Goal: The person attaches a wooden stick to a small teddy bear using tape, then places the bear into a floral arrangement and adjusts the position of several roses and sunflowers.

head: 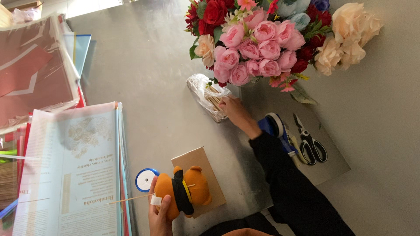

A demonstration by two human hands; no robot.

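Observation:
My left hand (158, 213) holds an orange plush bear (183, 191) that wears a black cap with yellow trim. A thin wooden stick (129, 199) pokes out from the bear's base, with a white tape strip where my thumb rests. The bear hovers over a brown cardboard piece (209, 168), next to a blue-and-white tape roll (144, 179). My right hand (236, 112), in a black sleeve, reaches into a clear plastic bag of wooden sticks (205, 94). Its fingertips are pinched on the sticks at the bag's mouth.
A big bouquet of pink, red and peach flowers (267, 39) lies at the top of the grey table (144, 65). Black-handled scissors (310, 142) and a blue tape dispenser (275, 126) lie to the right. Stacked printed wrapping sheets (70, 170) fill the left side.

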